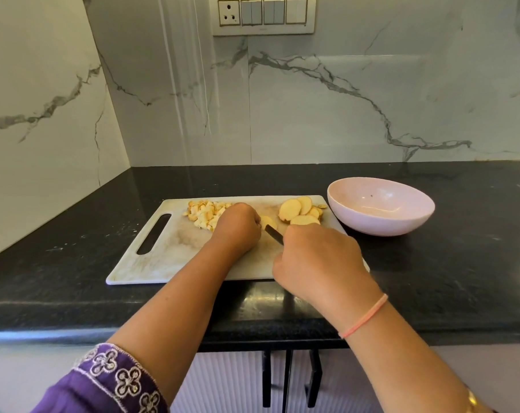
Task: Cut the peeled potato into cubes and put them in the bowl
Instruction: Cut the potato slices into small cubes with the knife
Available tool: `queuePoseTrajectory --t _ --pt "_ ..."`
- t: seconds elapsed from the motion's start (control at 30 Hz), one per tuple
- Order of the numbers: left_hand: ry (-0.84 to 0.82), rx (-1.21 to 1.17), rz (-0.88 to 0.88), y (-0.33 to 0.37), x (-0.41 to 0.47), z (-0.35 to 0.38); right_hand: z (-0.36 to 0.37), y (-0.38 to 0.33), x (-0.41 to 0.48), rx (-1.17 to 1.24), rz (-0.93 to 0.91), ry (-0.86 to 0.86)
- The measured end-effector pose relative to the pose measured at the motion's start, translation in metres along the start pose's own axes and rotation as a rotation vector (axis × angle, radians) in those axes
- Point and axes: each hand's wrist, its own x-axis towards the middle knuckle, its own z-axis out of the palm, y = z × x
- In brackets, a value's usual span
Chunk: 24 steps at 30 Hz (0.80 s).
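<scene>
My left grip (238,225) curls down on a potato slice (269,222) mid-way along the cutting board (169,257), and my right grip (318,257) is clamped round the knife (274,234), blade at the slice. It should be firm but wet and slick, so I'd pin it flat, fingertips tucked back.

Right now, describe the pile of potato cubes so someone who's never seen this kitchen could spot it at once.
On the black counter lies a white cutting board with a handle slot at its left end. The potato cubes sit near its far edge, just left of the left hand. Unlike the round slices toward the bowl, they are small blocky bits in a heap.
</scene>
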Motion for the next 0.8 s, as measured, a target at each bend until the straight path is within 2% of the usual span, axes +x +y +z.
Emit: queuePoseTrajectory --t 0.17,0.37,0.8 --pt "0.016 -0.08 0.025 -0.008 -0.006 -0.001 -0.01 0.009 -0.004 0.059 0.044 0.007" --pt "0.052 -0.276 -0.061 -0.01 -0.001 0.0 0.006 0.012 0.017 0.177 0.108 0.044" --pt "0.129 -0.255 -0.073 -0.008 0.005 0.001 0.018 -0.005 0.035 0.07 0.058 0.059"
